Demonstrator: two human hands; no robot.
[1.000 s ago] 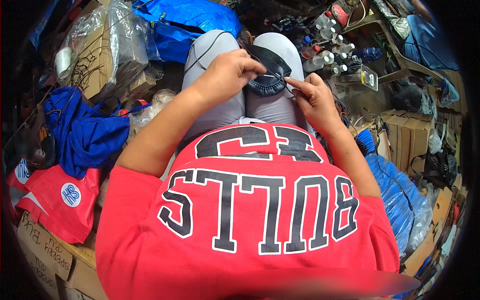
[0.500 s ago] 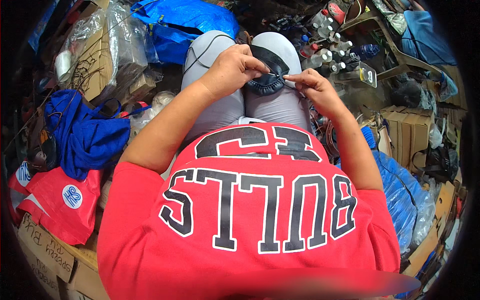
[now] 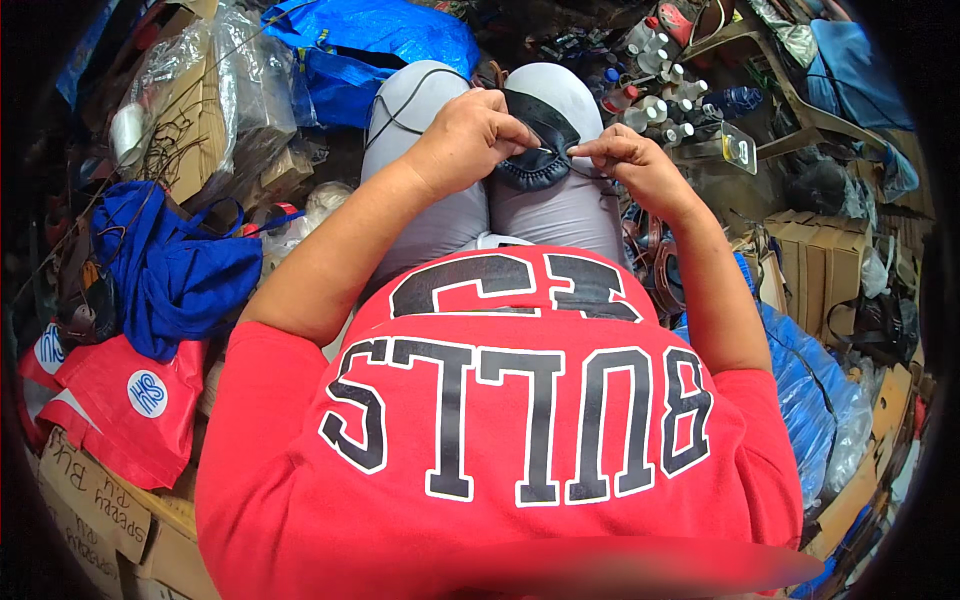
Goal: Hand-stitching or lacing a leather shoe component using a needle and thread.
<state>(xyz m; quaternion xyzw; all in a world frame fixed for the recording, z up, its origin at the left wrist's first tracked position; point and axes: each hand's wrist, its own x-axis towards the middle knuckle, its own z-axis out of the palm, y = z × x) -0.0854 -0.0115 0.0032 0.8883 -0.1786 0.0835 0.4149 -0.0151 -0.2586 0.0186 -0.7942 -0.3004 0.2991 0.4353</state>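
Note:
A dark leather shoe upper with a puckered, stitched rim rests on my right thigh, near the knee. Its dark flap lies toward the far side. My left hand reaches in from the left, thumb and finger pinched at the leather inside the rim. From the right, my right hand holds its thumb and index finger together at the rim's right edge. What sits between those right fingertips is too small to make out. A thin dark cord loops over my left knee.
Clear plastic bottles stand beyond my right knee, beside a wooden frame. A blue plastic bag lies ahead. Blue cloth and a red bag are at left; cardboard and blue plastic sheeting at right.
My right hand has shifted slightly outward and up, its fingertips still near the rim. The left hand stays nearly where it was, and the shoe upper remains on my thigh.

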